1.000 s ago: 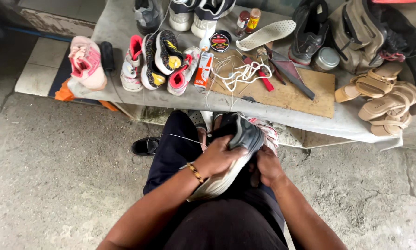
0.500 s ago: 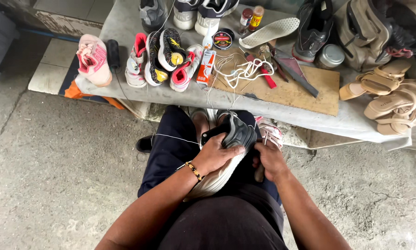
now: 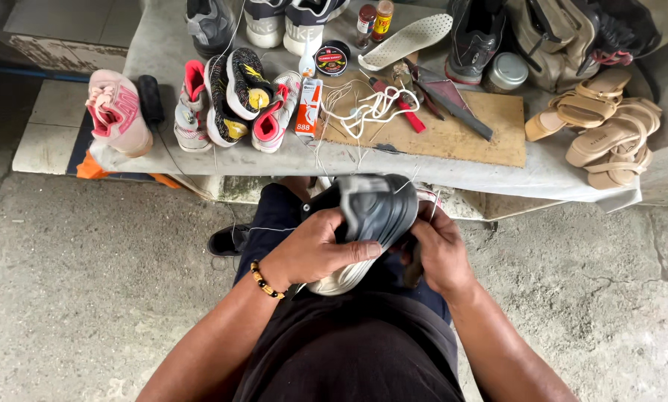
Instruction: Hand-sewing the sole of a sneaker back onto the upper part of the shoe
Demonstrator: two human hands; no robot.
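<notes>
1. Gripping a dark grey sneaker (image 3: 375, 212) over the lap, sole side up: left hand (image 3: 315, 253) closed around its middle, right hand (image 3: 439, 249) closed at its right edge; what those fingers pinch, cannot tell.
2. Probably light, with soft upper and stiff rubber sole; best held at the sole rim.
3. Lying far on the bench (image 3: 490, 167): wooden board (image 3: 468, 134), white cord (image 3: 371, 108), colourful sneakers (image 3: 233, 97), tan sandals (image 3: 609, 130).
4. Loose thread near the shoe could snag.

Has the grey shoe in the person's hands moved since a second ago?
Cannot tell for sure. The grey shoe stays in the lap, just below the table edge, gripped by the left hand and right hand; the camera itself shifted.
</notes>
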